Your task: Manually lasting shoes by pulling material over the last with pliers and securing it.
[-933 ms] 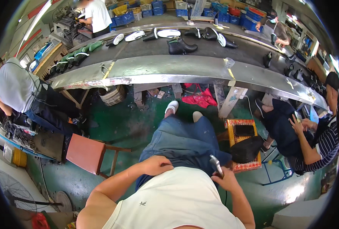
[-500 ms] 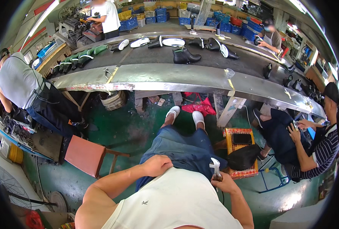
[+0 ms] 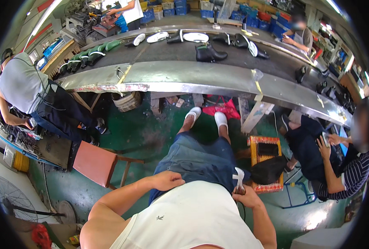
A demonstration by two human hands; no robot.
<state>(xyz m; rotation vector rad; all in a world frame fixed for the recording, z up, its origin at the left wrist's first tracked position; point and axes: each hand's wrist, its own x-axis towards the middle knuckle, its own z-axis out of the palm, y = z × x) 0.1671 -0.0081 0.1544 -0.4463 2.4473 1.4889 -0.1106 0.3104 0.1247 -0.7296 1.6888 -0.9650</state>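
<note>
My left hand (image 3: 169, 180) is loosely closed in front of my waist, beside the hem of my white sleeveless shirt (image 3: 184, 207) and over my blue shorts (image 3: 192, 159). Nothing shows in its curled fingers. At my right hip, my right hand (image 3: 248, 197) is wrapped round the brown handle of a hammer-like tool (image 3: 239, 176). Its silvery head points up and away from me; the exact kind is hard to make out. On the long workbench (image 3: 184, 76) ahead stand a black ankle boot (image 3: 209, 54) and a row of black and white shoes (image 3: 195, 37).
An orange-brown stool (image 3: 94, 163) stands to my left. On my right, a low box seat (image 3: 271, 186) bears a dark bag (image 3: 268, 171) and a black flat thing (image 3: 267, 149). A seated person (image 3: 352, 174) is at far right, another person (image 3: 24, 85) at left. A basket (image 3: 127, 101) sits under the bench.
The view has tilted and shifted slightly, so the bench sits higher in it. My left hand has moved slightly at the hem. My right hand keeps its hold on the tool.
</note>
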